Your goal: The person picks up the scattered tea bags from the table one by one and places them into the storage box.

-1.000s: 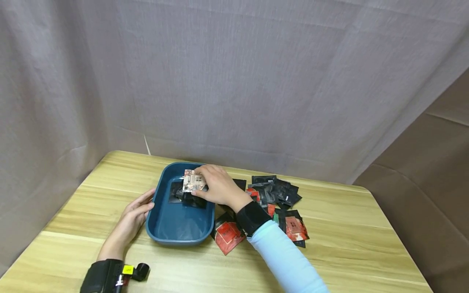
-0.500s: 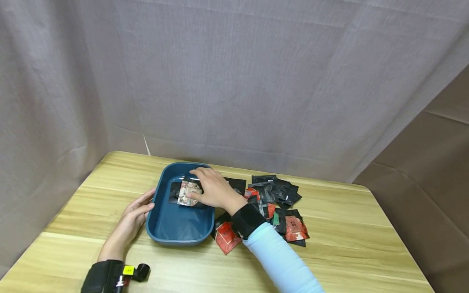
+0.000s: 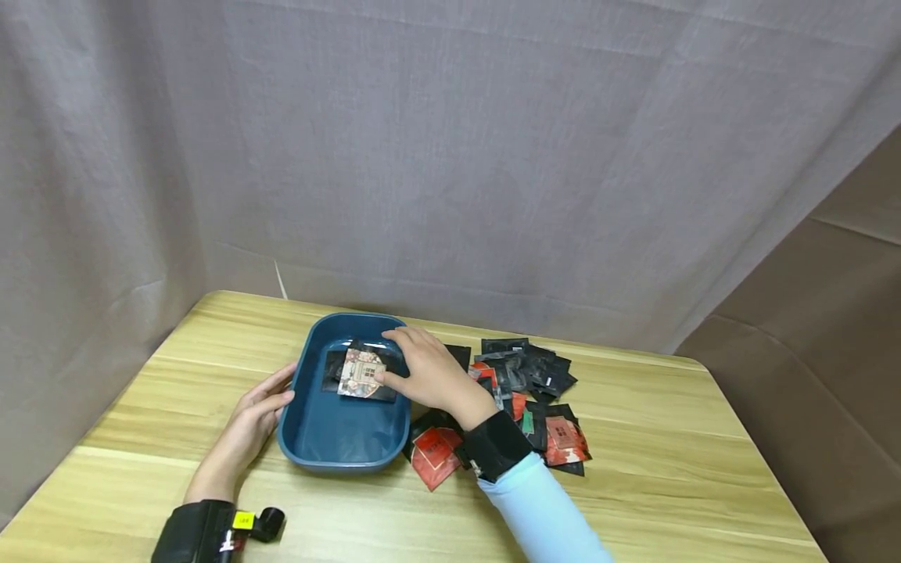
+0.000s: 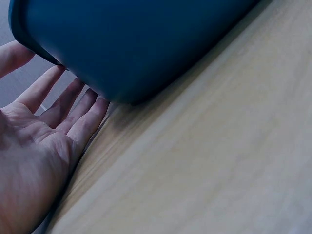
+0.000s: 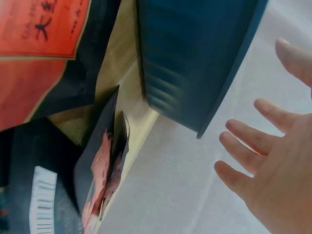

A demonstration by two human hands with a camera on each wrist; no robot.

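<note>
A dark blue plastic tray stands on the table. Inside it, a beige floral-patterned sachet lies on top of black sachets. My right hand is over the tray's right rim, thumb tip close to the beige sachet; the right wrist view has its fingers spread with nothing between them. At the tray's left side, my left hand touches the outer wall with nearly straight fingers, the thumb at the rim.
To the tray's right lies a loose pile of black sachets, some with red labels. A red-and-black sachet is by the tray's near right corner, partly behind my right wrist. A grey cloth hangs behind the wooden table.
My right hand has brought the beige sachet down onto the black ones in the tray and let it go. It has then drawn slightly right. The left hand stays at the tray.
</note>
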